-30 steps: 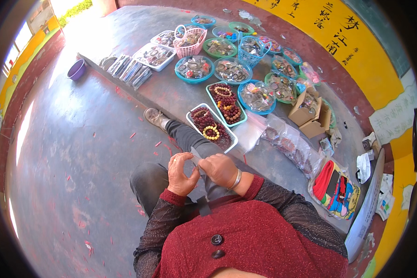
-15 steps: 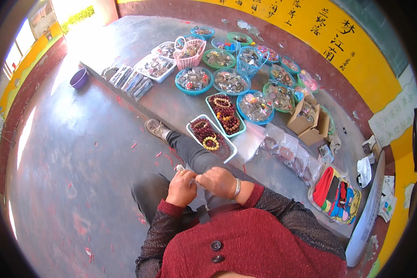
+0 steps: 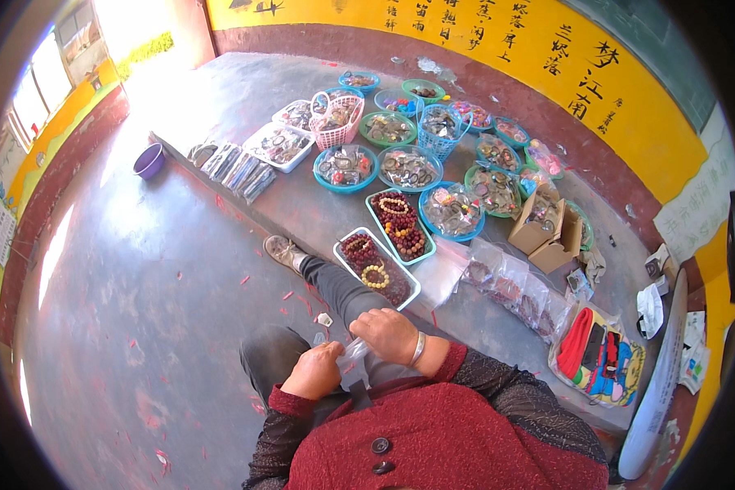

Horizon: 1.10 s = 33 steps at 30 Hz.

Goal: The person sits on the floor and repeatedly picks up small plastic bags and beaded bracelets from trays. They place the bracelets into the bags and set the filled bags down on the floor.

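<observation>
A small clear plastic bag (image 3: 354, 354) is stretched between my two hands over my lap. My left hand (image 3: 314, 372) pinches its left side, fingers closed. At its other side my right hand (image 3: 386, 336), with a silver bangle on the wrist, grips it with curled fingers. Just beyond my left fingertips is a small whitish piece (image 3: 324, 319); whether it lies on the floor or hangs from the bag I cannot tell. Past my right hand stands a white tray (image 3: 413, 297) of dark red bead bracelets and a yellow one. A second tray of bracelets (image 3: 424, 255) adjoins it.
Clear plastic bags (image 3: 441, 273) and packed bracelets (image 3: 514, 290) lie along the raised ledge. Several baskets, among them a blue basin (image 3: 475, 230), hold bagged trinkets farther back. Cardboard boxes (image 3: 554, 255) and a colourful bag (image 3: 600, 359) are at right; a purple basin (image 3: 149, 162) sits far left.
My hands have moved apart and the clear bag now shows stretched between them. The whitish piece now appears apart from my left fingertips. The view has shifted slightly.
</observation>
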Each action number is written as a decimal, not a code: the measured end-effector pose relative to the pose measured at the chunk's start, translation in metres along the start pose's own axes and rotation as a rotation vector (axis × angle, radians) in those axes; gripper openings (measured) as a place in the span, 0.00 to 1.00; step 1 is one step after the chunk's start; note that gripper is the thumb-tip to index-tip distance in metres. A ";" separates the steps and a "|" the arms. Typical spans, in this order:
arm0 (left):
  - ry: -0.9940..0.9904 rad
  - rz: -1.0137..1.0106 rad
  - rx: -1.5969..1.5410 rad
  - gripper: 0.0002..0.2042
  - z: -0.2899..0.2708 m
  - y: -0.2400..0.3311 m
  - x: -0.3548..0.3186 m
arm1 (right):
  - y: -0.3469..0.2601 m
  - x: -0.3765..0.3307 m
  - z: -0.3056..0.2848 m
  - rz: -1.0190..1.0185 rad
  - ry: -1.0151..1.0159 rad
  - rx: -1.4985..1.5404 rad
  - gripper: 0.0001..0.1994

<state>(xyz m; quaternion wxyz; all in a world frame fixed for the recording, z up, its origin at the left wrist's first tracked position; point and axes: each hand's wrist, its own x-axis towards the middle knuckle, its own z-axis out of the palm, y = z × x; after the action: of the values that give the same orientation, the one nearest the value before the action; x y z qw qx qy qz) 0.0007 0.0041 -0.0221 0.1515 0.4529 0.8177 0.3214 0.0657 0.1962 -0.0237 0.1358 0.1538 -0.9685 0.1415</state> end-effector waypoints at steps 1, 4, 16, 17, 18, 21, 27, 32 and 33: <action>0.014 -0.042 0.028 0.06 0.002 0.000 0.000 | 0.000 0.000 -0.001 0.027 -0.025 0.011 0.12; 0.108 -0.144 0.057 0.06 0.011 -0.001 0.001 | -0.009 0.007 -0.016 -0.041 0.238 0.106 0.14; 0.238 -0.244 0.068 0.08 0.001 0.019 0.007 | -0.030 -0.007 -0.008 0.019 -0.301 0.097 0.07; 0.300 -0.188 0.089 0.08 0.004 0.014 0.006 | -0.032 -0.007 -0.009 0.016 -0.363 0.112 0.07; 0.362 -0.130 0.109 0.08 0.011 0.004 0.007 | -0.033 -0.006 -0.010 0.014 -0.424 0.125 0.07; 0.430 -0.065 0.130 0.09 0.014 0.002 0.007 | -0.031 -0.012 0.005 -0.010 -0.330 0.090 0.06; 0.314 -0.061 -0.024 0.11 0.019 0.002 0.007 | -0.025 -0.013 0.015 -0.124 -0.107 0.300 0.06; 0.285 -0.058 -0.048 0.10 0.020 0.001 0.003 | -0.021 -0.005 -0.005 0.088 -0.569 0.202 0.08; 0.282 -0.055 -0.051 0.10 0.021 0.001 0.003 | -0.019 -0.006 -0.003 0.088 -0.607 0.164 0.10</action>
<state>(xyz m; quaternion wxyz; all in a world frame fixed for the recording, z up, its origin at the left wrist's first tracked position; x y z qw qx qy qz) 0.0107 0.0150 -0.0373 0.0553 0.3764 0.8346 0.3984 0.0777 0.1817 -0.0182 -0.1788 0.1574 -0.9558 0.1726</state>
